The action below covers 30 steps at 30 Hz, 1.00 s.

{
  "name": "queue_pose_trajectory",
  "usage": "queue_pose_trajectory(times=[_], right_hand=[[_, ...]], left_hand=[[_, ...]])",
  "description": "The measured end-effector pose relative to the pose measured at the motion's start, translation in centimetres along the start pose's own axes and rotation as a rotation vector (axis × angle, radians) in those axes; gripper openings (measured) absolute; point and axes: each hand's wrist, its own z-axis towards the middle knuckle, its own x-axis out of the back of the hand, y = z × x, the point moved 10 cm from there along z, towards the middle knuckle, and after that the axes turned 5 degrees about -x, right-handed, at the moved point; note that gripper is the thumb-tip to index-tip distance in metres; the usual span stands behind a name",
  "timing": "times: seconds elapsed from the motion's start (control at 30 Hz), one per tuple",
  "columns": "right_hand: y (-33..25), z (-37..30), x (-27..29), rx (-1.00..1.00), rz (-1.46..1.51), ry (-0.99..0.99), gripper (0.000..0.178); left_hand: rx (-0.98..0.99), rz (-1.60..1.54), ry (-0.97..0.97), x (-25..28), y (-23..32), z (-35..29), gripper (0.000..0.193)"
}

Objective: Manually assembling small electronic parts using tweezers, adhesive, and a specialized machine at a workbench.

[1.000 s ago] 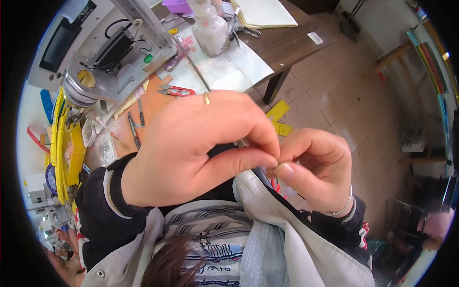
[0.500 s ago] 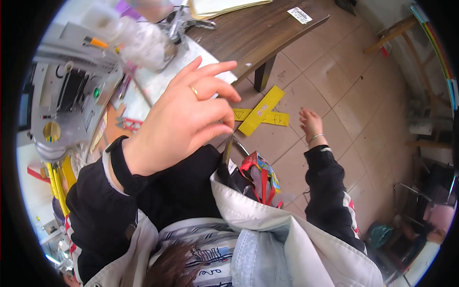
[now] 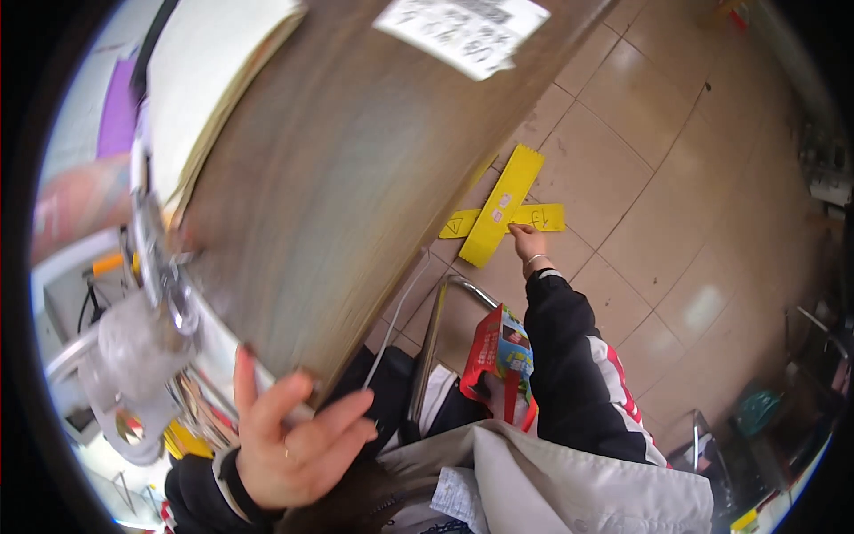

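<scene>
My left hand is at the lower left, its fingers spread and a little blurred. A ring and a black wristband show on it. It lies close to the near end of the brown wooden tabletop, and no held thing shows in it. Out to the right, my right hand appears in front of two crossed yellow strips on the floor. Its fingers are drawn together; what they hold, if anything, is too small to make out. A bracelet circles that wrist.
A white printed label is on the tabletop, with a cream folder and a blurred metal object at its left. A red, colourful bag stands beside a metal-framed seat. Tiled floor extends right.
The view has shifted toward the tabletop, which fills more of it. My left hand is lower and still spread. My right hand has come over by the yellow strips, its fingers closed.
</scene>
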Motion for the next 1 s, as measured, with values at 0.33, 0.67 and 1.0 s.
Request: queue_pose_trajectory(times=[0.33,0.67,1.0], right_hand=[[7.7,5.7,-7.3,0.045,-0.224,0.000,0.053],[5.8,4.8,-8.2,-0.152,-0.317,0.000,0.054],[5.9,4.2,-8.0,-0.211,-0.334,-0.032,0.054]], left_hand=[[-0.374,0.320,0.005,-3.8,-3.4,3.3,0.018],[-0.476,0.350,-0.045,-2.7,-3.2,4.1,0.019],[-0.454,0.318,-0.052,-4.5,-1.8,3.7,0.020]])
